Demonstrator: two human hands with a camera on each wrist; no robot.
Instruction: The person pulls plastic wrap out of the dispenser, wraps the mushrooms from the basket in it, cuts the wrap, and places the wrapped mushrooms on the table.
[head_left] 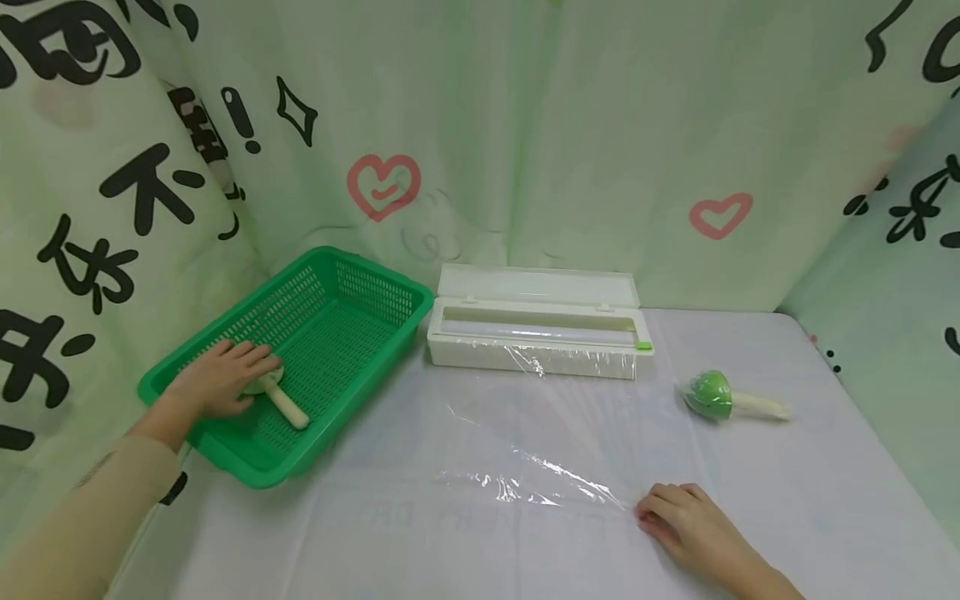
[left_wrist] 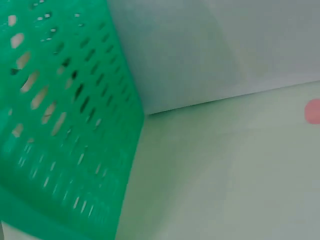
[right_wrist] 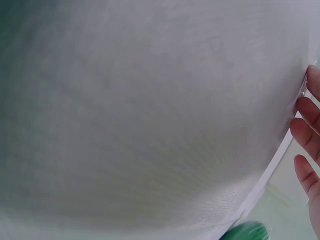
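My left hand (head_left: 221, 379) is inside the green basket (head_left: 352, 425), its fingers and thumb around the pale cap of a mushroom-shaped thing with a cream stem (head_left: 283, 403). Part of that cap is hidden under the hand. In the head view, my right hand (head_left: 693, 529) pinches the near right corner of a clear sheet of plastic wrap (head_left: 525, 483). The sheet stretches over the table from a white wrap dispenser (head_left: 532, 358), whose lid stands up. Right-hand fingers (right_wrist: 305, 132) show at the edge of the right wrist view; the left wrist view shows only basket wall and cloth.
A second mushroom-shaped thing (head_left: 708, 394), green-capped with a pale stem and covered in clear film, lies on the table to the right. Light green curtains (head_left: 570, 133) with black characters and red hearts enclose the white-covered table (head_left: 420, 550).
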